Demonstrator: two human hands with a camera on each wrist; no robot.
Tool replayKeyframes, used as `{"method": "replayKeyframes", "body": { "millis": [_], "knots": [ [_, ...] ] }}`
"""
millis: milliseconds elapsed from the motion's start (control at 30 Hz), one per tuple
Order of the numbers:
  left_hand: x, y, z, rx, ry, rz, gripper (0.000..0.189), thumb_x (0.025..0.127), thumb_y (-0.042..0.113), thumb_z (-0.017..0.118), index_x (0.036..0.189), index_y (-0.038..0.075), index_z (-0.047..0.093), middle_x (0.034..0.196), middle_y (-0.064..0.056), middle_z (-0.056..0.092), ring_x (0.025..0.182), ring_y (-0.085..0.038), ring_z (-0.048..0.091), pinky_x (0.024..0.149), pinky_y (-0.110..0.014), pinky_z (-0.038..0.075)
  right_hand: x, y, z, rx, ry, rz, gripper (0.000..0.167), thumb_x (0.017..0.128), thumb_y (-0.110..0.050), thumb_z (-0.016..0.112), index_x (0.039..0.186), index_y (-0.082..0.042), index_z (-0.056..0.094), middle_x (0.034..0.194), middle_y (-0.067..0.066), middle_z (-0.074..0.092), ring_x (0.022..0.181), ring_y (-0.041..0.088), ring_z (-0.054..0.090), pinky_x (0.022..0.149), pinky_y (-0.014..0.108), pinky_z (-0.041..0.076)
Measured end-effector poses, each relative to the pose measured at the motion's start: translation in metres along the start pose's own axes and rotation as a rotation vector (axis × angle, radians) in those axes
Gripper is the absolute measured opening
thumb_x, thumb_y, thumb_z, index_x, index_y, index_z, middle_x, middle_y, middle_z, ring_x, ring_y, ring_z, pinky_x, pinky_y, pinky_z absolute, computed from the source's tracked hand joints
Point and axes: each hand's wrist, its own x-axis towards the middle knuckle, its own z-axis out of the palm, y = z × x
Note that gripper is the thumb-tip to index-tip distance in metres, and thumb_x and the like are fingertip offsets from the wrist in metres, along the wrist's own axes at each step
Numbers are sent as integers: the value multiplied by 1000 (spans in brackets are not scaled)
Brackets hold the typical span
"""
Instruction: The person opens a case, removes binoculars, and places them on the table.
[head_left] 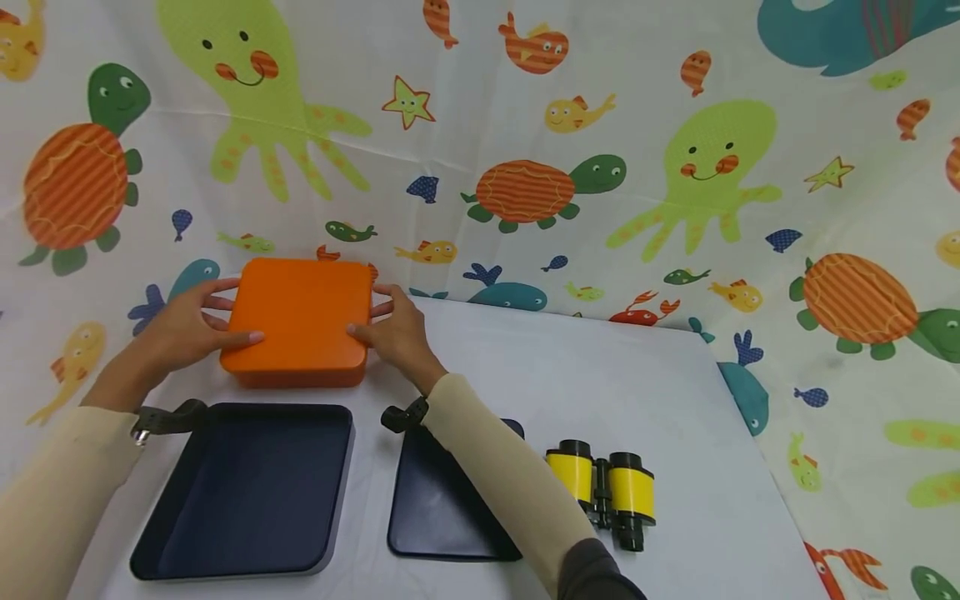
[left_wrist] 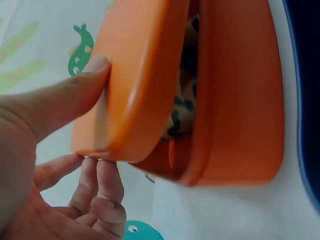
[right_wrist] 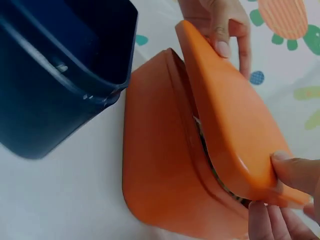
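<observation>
An orange lid point(head_left: 303, 312) is raised and tilted off an orange box point(right_wrist: 152, 140), leaving a gap along one side. My left hand point(head_left: 191, 329) holds one end of the lid, thumb on top and fingers beneath its edge in the left wrist view. At the opposite end, my right hand point(head_left: 401, 333) pinches the lid the same way. Through the gap, something pale with dark patches point(left_wrist: 185, 105) shows inside the box; most of it is hidden.
Nearer me on the white table point(head_left: 592, 367) stands a dark navy box point(head_left: 255, 492), its top uncovered. A flat dark lid point(head_left: 442, 512) lies to its right, partly under my right sleeve. Yellow and black binoculars point(head_left: 632, 492) lie farther right. A sea-animal print cloth point(head_left: 480, 117) hangs behind.
</observation>
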Motion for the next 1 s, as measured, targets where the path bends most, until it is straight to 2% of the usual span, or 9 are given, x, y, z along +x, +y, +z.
{"method": "replayKeyframes", "body": {
  "millis": [100,200,333,433,533,600,700,833,1000],
  "knots": [
    [-3,8,3,17,21,35,118,91,54,81,171,5,9,155,-40,37,130,-58,49,103,-72,50,-3,3,-9,2,4,-34,78,85,-26,92,151,-40,53,118,0,68,84,13,70,74,27,64],
    [-5,17,7,27,41,59,116,91,52,82,171,6,11,154,-38,40,128,-56,52,101,-69,53,-5,7,-18,-2,11,-67,77,85,-26,92,151,-39,55,113,-4,66,86,13,69,75,26,64],
    [-7,28,15,31,66,85,115,89,51,84,170,7,16,152,-36,44,124,-53,54,96,-63,59,-8,12,-32,-10,18,-89,77,85,-27,92,152,-39,54,114,-5,67,91,13,69,78,28,64],
    [-8,38,20,32,72,105,114,88,51,86,170,7,20,150,-33,46,119,-48,55,85,-43,64,-11,15,-44,-11,19,-94,77,86,-27,91,153,-39,54,116,-3,68,94,15,69,81,30,64],
    [-8,46,26,25,66,133,113,88,49,87,169,5,22,148,-30,47,115,-42,56,76,-18,55,-14,19,-58,-13,12,-105,77,86,-27,92,153,-38,55,117,-2,68,96,17,69,83,32,65],
    [-6,50,30,17,62,153,111,88,47,87,169,5,23,147,-29,47,114,-40,56,73,-10,49,-16,22,-68,-10,0,-109,78,86,-25,92,153,-36,55,118,-1,69,98,19,69,84,34,64],
    [-4,56,38,-1,63,182,110,87,46,88,168,5,25,145,-29,49,111,-38,57,72,-9,49,-18,26,-82,-11,-20,-110,78,86,-24,91,154,-36,55,119,-1,69,100,20,68,85,34,64],
    [-3,68,49,-28,62,211,110,86,44,89,168,5,26,142,-28,52,106,-35,60,71,-14,53,-23,31,-99,-27,-26,-113,79,86,-23,91,155,-34,54,122,1,69,103,21,67,86,35,64],
    [0,81,63,-60,60,261,107,87,38,90,167,3,28,140,-28,55,105,-35,63,74,-10,51,-28,37,-116,-65,-10,-110,79,86,-24,91,155,-34,54,124,3,68,105,24,67,87,34,63]
  ]
}}
